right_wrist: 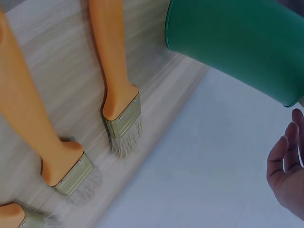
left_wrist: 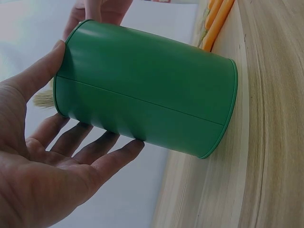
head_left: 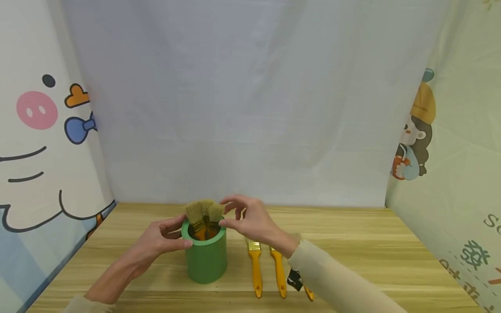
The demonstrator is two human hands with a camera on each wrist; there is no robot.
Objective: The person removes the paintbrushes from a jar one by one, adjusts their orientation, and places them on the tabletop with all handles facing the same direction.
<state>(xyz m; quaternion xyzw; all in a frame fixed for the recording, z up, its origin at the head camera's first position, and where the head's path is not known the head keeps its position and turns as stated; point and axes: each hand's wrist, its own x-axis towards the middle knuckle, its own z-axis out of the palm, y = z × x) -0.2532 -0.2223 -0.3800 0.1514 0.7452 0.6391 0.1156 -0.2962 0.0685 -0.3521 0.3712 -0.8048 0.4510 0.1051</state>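
Your head camera looks forward and down, from farthest off, over the table point(head_left: 352, 234) to the pale backdrop point(head_left: 250, 108). Your left wrist camera sits close by your left hand point(left_wrist: 52, 175), facing the green container point(left_wrist: 147, 90), its picture turned sideways. Your right wrist camera, also tilted, looks closely over the brushes point(right_wrist: 111, 57), your right hand point(right_wrist: 289, 183) at its edge. All three views share container and brushes.

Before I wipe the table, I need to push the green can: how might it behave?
The green can would probably feel stiff: its surface looks smooth and evenly round. Standing upright on the table, it should slide rather than roll. A push near its top might tip it, since brushes poke out there.
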